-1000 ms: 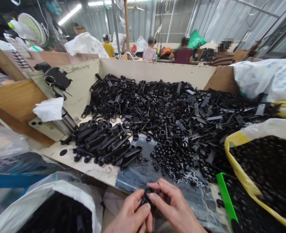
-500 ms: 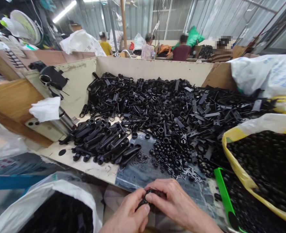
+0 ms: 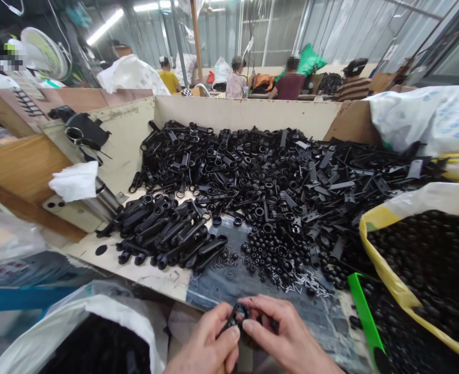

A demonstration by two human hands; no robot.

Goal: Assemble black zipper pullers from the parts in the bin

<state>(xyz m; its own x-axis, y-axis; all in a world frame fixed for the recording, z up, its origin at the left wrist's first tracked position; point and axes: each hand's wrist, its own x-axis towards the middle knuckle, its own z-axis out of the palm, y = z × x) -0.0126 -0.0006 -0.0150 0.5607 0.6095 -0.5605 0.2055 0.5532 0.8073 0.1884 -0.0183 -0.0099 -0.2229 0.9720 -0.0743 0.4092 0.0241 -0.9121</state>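
Observation:
My left hand (image 3: 208, 340) is closed around a black plastic part with a ring-shaped end (image 3: 239, 310), low in the view at the near edge of the bench. On the ring's right side, my right hand (image 3: 284, 328) has its thumb and fingers pinched against it. Whether a smaller piece sits inside the right fingers is hidden. Just beyond the hands lie silver pins (image 3: 309, 283), round black knobs (image 3: 262, 249) and small metal bits (image 3: 227, 256). Black handle-like parts (image 3: 167, 228) are stacked in rows to the left.
A large heap of black plastic parts (image 3: 237, 161) fills the walled bench. Sacks stand at the lower left (image 3: 144, 317) and right (image 3: 373, 249), beside a green-edged tray (image 3: 365, 311). A metal cylinder (image 3: 107, 200) is at left. Several people sit farther back.
My right fingers have lifted and opened slightly from over the part, so its ring end now shows. The left hand keeps its hold. The view has shifted slightly.

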